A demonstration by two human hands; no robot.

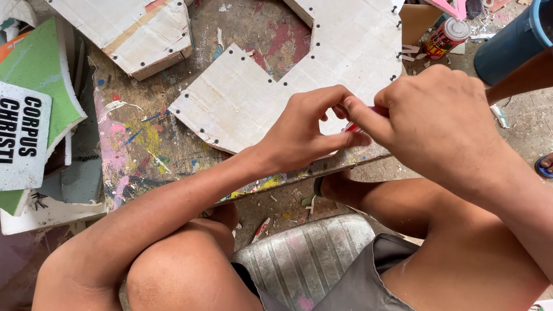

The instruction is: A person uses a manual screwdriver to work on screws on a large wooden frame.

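- We sit low at a paint-splashed board that serves as our surface, with a large white cut-out panel lying flat on it, dark tacks dotted along its edges.
- Both hands meet over the near edge of that panel, and between them we hold a small red object, thin like a pen or small tube; most of it is hidden, so we cannot tell exactly what it is.
- To do this well, we judge it best to keep both wrists low and braced near the panel, so the small red piece stays steady while the fingers work on it.
- Our left hand pinches: thumb and forefinger close on the near end of the red object, the other fingers curled loosely under.
- Our right hand is closed around the far end, knuckles up, the grip tight enough that only a sliver of red shows.
- Farther off, a red and white can lies near the top right beside a blue bucket.
- A second white panel rests at the top left, and a green sheet with a printed sign lies at the left edge.
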